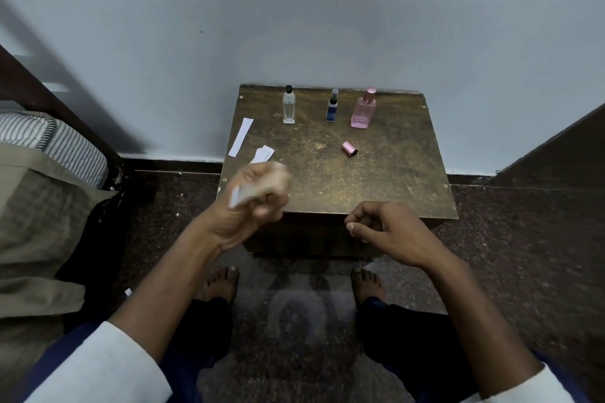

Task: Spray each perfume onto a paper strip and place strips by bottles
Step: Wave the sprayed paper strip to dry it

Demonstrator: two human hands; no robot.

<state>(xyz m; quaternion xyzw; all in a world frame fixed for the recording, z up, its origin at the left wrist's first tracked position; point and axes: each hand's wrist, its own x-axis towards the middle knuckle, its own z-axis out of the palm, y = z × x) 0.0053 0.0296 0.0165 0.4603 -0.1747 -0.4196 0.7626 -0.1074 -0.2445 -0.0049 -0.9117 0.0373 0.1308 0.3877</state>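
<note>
The left hand (258, 193) held a paper strip (236, 198), all blurry. The right hand (383, 232) was loosely curled and held nothing. The pink bottle (363, 109) stood uncapped; best to hold the strip steady near its nozzle.

White sleeves (98, 366), bare feet (221, 283)

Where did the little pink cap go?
The pink cap lies on its side on the brown table, just in front of the pink bottle, on the right part.
</note>
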